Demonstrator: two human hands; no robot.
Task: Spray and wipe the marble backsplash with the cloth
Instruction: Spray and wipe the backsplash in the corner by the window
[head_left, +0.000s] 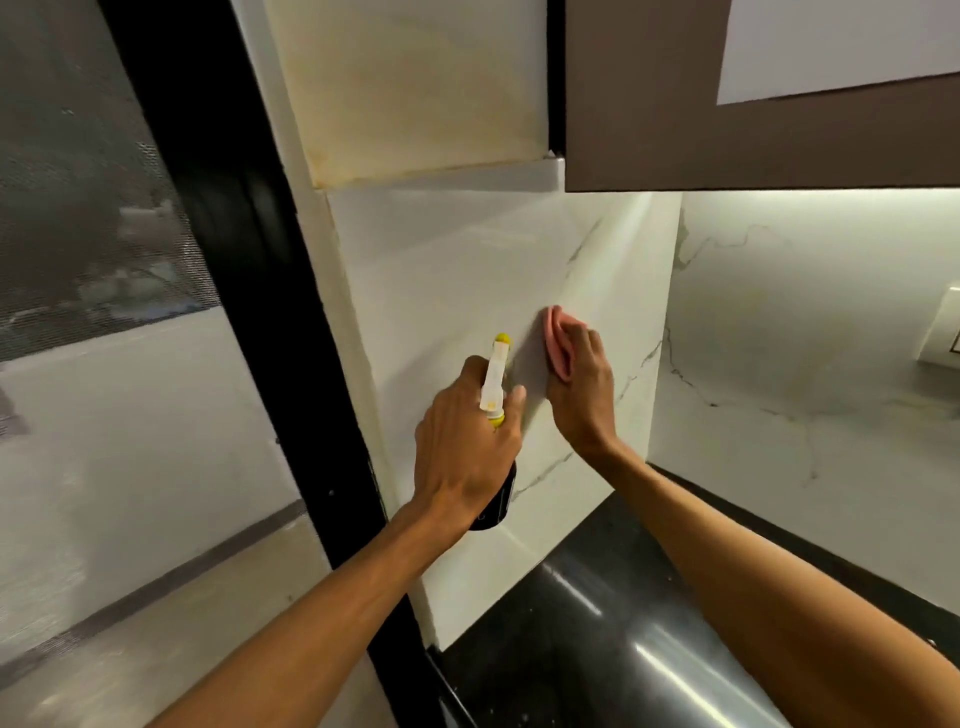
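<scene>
1. Fingers (514, 397) of my L hand (467, 441): clenched round the neck of the spray bottle (493, 384), grasping it firm. One fingertip shows on the R side of the white head, by the trigger; can't tell if it's squeezing.
2. Bottle head, white w/ yellow nozzle tip, sticks up past my L knuckles and is aimed at the marble ahead of them. Dark bottle body pokes out below my L palm, by the wrist.
3. Fingers (589, 338) of my R hand (576, 395): bent over the pink cloth (558, 340), gripping it bunched and pressing it vs the marble backsplash (467, 270).
4. Cloth folds bulge out to the L of my R fingers and just above the fingertips; the rest is hidden under the palm.
5. Hands are near each other, not touching. A bare strip of marble lies betw nozzle and cloth.
6. Backsplash is white w/ thin grey veins: right under my R fingers, just ahead of the L ones. It turns a corner to the R of my R hand & runs on along a 2nd wall.
7. Below both wrists: black glossy countertop (597, 623). Above the fingers: brown cabinet (649, 104), w/ a yellowish stained panel (415, 83) to its L.
8. L of my L hand: black frame (234, 260), then a mesh screen (78, 208). Far R of my R fingers: white switch plate (943, 327) on the marble, cut off by the edge.
</scene>
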